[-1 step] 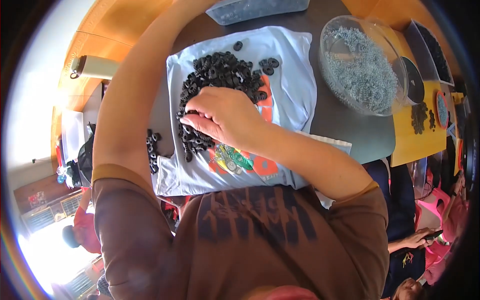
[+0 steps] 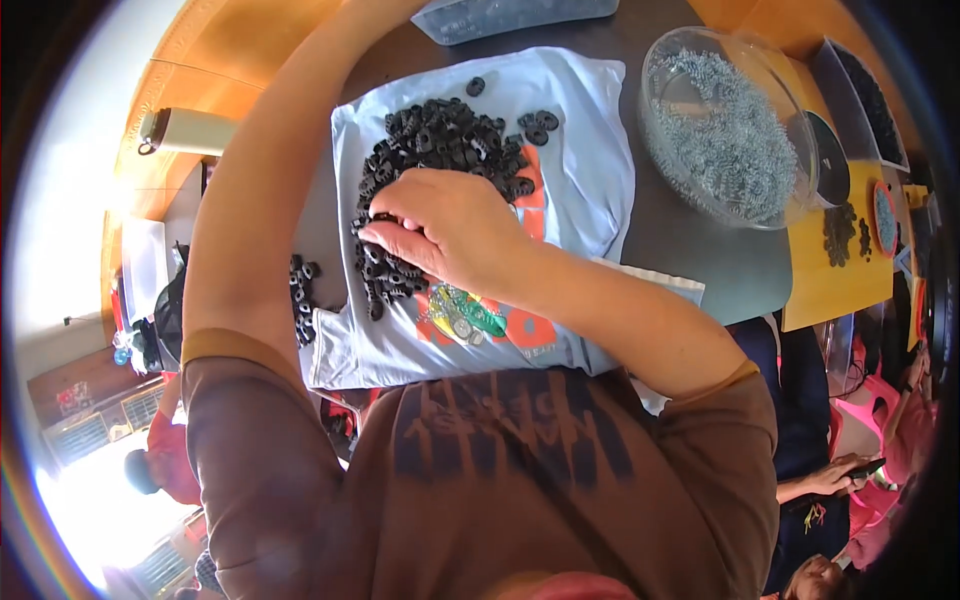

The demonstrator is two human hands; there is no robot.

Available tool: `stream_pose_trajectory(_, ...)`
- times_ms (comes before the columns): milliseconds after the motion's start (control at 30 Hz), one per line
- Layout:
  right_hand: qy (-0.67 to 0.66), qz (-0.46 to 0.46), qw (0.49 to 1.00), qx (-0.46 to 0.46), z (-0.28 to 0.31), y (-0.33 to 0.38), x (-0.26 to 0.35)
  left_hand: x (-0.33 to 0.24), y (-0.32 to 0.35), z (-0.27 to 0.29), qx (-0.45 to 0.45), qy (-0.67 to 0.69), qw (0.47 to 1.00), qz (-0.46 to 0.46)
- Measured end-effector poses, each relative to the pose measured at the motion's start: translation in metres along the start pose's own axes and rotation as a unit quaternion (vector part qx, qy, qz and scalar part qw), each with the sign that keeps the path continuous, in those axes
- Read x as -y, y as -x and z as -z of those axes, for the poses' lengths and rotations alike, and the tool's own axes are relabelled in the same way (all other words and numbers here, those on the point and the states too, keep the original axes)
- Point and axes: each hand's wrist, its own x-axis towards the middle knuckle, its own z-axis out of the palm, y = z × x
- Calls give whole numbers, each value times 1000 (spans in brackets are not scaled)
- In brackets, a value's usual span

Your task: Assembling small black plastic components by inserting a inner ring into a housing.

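My right hand (image 2: 450,225) is at the left part of a heap of small black plastic pieces (image 2: 440,130). Its fingers curl down toward the thumb, and a bit of black shows between them, so it grips one or more of the pieces; how many is hidden. The heap rests on a pale printed cloth (image 2: 590,150) spread over the dark table. My left forearm (image 2: 265,170) stretches up past the cloth's left side. The left hand lies beyond the top edge of the picture, near a clear bluish bin (image 2: 510,22).
At the right stands a round clear tub (image 2: 725,140) of small metal springs. Beyond it a grey bin (image 2: 865,110) holds black parts, beside a yellow sheet (image 2: 810,290). More black pieces (image 2: 303,295) lie left of the cloth. Other people are near both sides.
Hardly anything differs. The right hand and the cloth sit very slightly higher in the picture, and the right hand keeps its curled grip.
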Motion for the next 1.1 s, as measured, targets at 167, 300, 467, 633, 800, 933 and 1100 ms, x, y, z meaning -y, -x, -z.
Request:
stream_pose_trajectory(167, -41, 1, 999, -24, -4, -2, 4, 3, -13, 2, 90, -116, 984, -98)
stream_pose_trajectory(300, -67, 40, 996, -35, -1, -5, 8, -3, -21, 3, 127, -184, 974, -35)
stream_pose_trajectory(467, -52, 99, 993, -26, -1, -7, 9, -26, -4, 8, 29, -87, 996, 3)
stream_pose_trajectory(633, -22, 108, 994, 9, -6, 2, 10, -75, 37, 15, -79, 88, 989, -88)
stream_pose_trajectory(800, 13, 131, 989, 67, -8, 9, 10, -146, 74, 3, 41, 211, 955, -202)
stream_pose_trajectory(933, 33, 141, 989, 30, -11, 8, 8, -191, 75, -13, 30, 218, 912, -347)
stream_pose_trajectory(1100, 45, 158, 986, -38, -12, 6, 6, -215, 65, -22, 64, 100, 903, -413)
